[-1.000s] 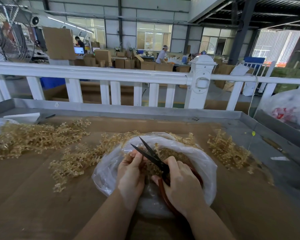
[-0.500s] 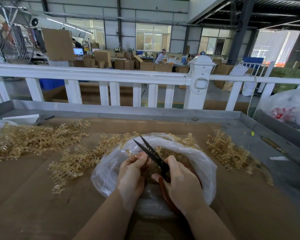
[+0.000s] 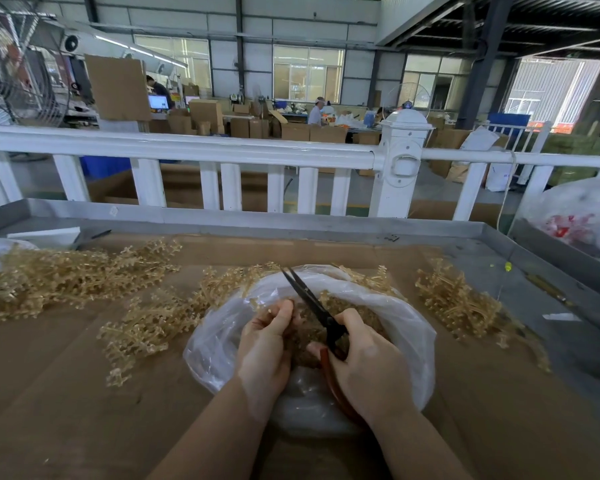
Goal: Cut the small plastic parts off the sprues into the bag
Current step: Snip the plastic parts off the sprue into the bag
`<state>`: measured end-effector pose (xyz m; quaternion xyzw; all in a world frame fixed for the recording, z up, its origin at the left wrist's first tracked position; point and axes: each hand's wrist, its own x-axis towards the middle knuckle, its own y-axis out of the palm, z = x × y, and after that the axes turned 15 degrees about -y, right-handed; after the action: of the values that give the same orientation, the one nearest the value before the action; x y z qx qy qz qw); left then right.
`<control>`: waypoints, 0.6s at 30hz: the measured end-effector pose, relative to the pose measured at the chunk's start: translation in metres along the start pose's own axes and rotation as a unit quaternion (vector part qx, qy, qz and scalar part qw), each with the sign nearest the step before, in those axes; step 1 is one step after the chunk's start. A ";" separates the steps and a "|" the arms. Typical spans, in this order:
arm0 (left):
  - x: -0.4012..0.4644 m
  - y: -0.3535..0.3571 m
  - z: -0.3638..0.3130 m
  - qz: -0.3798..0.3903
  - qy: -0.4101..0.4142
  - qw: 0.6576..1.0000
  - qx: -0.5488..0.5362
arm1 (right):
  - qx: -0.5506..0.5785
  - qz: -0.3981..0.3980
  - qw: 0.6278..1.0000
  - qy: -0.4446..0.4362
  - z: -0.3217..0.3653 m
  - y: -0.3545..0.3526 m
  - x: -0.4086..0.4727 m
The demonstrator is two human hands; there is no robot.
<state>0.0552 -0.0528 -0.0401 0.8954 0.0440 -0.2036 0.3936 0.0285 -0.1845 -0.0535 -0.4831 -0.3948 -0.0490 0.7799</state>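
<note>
Scissors (image 3: 310,303) had nearly closed since a moment before, gripped by the right hand (image 3: 368,368) as the left hand (image 3: 267,344) pinched a sprue (image 3: 257,301) over the bag (image 3: 409,327), mid-snip; the next cut likely required reopening the blades.

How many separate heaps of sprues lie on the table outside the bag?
3: one heap at far left, one just left of the bag, one to its right. More may be hidden behind the bag.

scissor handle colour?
Reddish-brown handles, black blades, gripped in the right hand; head view.
</note>
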 end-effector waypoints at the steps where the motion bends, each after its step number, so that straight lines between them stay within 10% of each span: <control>1: -0.001 0.000 0.000 0.006 -0.001 1.000 -0.006 | -0.002 -0.005 1.000 0.008 0.000 0.000 0.000; 18: 0.000 0.000 -0.004 -0.004 -0.035 0.999 -0.005 | 0.043 0.004 0.997 0.060 -0.001 -0.003 0.004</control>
<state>0.0565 -0.0503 -0.0379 0.8857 0.0344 -0.2362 0.3982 0.0302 -0.1856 -0.0489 -0.4471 -0.3466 -0.0576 0.8226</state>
